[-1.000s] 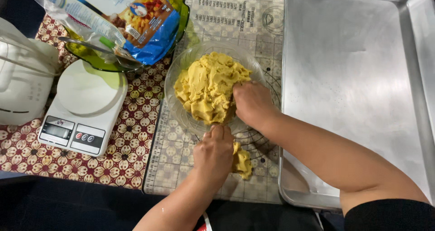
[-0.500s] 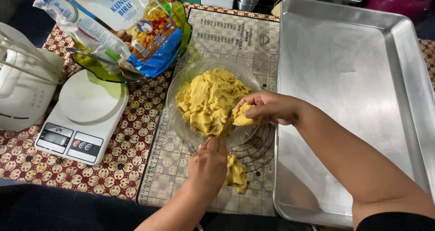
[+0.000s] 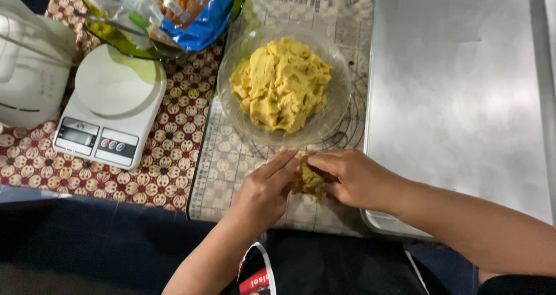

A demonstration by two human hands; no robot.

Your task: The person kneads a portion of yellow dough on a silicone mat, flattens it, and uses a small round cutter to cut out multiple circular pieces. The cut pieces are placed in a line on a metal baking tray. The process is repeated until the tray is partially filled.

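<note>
A clear glass bowl [image 3: 336, 107] full of yellow dough [image 3: 281, 83] stands on a printed pastry mat [image 3: 231, 167]. In front of the bowl, both hands meet over a small lump of dough [image 3: 307, 179]. My left hand [image 3: 263, 191] presses its fingers against the lump from the left. My right hand [image 3: 353, 179] grips the same lump from the right, fingers curled around it. The lump is partly hidden between the two hands, just above the mat.
A large steel baking tray [image 3: 463, 98] lies at the right, its near corner under my right wrist. A white kitchen scale [image 3: 110, 112] sits at the left on a patterned cloth [image 3: 168, 173], beside a white appliance [image 3: 29, 69]. Plastic bags [image 3: 191, 8] rest in a green bowl behind.
My right hand has left the bowl with a piece of dough and come down in front of it. It now meets my left hand over the small lump on the mat.
</note>
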